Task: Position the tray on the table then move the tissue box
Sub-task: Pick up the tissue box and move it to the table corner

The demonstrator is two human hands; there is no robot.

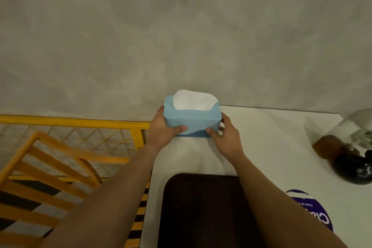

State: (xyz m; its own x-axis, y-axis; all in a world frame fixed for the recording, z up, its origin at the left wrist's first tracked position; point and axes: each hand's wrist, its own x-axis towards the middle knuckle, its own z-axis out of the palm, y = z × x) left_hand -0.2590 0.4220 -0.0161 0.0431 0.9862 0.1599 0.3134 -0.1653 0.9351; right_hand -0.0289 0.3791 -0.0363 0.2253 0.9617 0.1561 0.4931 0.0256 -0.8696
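While both hands, left hand (163, 129) and right hand (225, 137), clasp the tissue box (191, 121) by its ends, it sits at the table's (271, 139) far left corner. A nudge leftward could tip it off that edge. The tray (201, 207) lies at the near edge.

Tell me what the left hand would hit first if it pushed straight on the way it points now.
The left hand already grips the blue tissue box at the table's far edge. Pushed onward, hand and box would probably meet the grey wall just behind; the gap is hard to judge from this view.
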